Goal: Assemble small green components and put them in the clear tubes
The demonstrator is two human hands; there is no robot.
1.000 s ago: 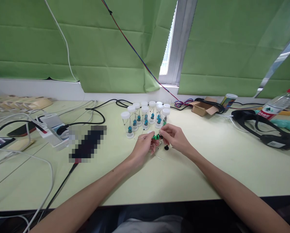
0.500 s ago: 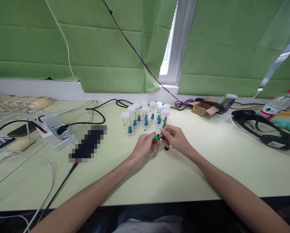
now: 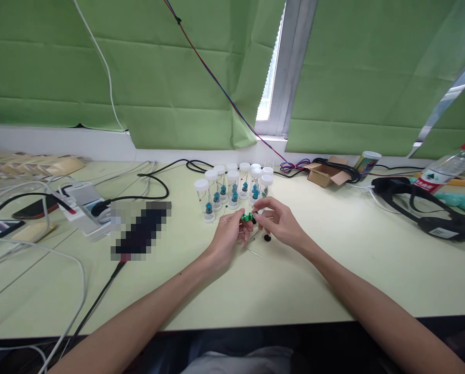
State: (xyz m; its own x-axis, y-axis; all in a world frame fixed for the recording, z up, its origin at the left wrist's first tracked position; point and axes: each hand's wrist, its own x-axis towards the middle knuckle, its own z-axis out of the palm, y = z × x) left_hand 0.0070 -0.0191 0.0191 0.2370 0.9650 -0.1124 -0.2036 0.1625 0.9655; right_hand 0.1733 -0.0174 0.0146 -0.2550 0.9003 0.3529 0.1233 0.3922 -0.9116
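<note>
A pale table [image 3: 287,296] is being worked at from its near edge. Toward the far edge, at about mid-length, a cluster of white-capped clear tubes [image 3: 232,191] is standing upright, teal pieces and thin wires being enclosed in them. Between the tubes and the near edge, the left hand [image 3: 225,235] is being clamped, thumb over fingers, on a green metallic part [image 3: 247,217]. This part is being held above the table, just nearer to the near edge than the tubes. The right hand [image 3: 278,223] is being closed by thumb and fingertips on the part's right end, where a small black fitting [image 3: 254,221] is being largely covered; the exact contact is being hidden. Good practice is being judged as follows: the green body is being kept still by the left grip, adjustment is being left to the right fingertips, both ends are being held in line, and pressure is being kept light so that small pieces are not being flicked away. Nearer the near edge, a black disc [image 3: 267,238] is lying just below the right hand, and a thin metal rod [image 3: 255,253] is lying below the left fingers.
</note>
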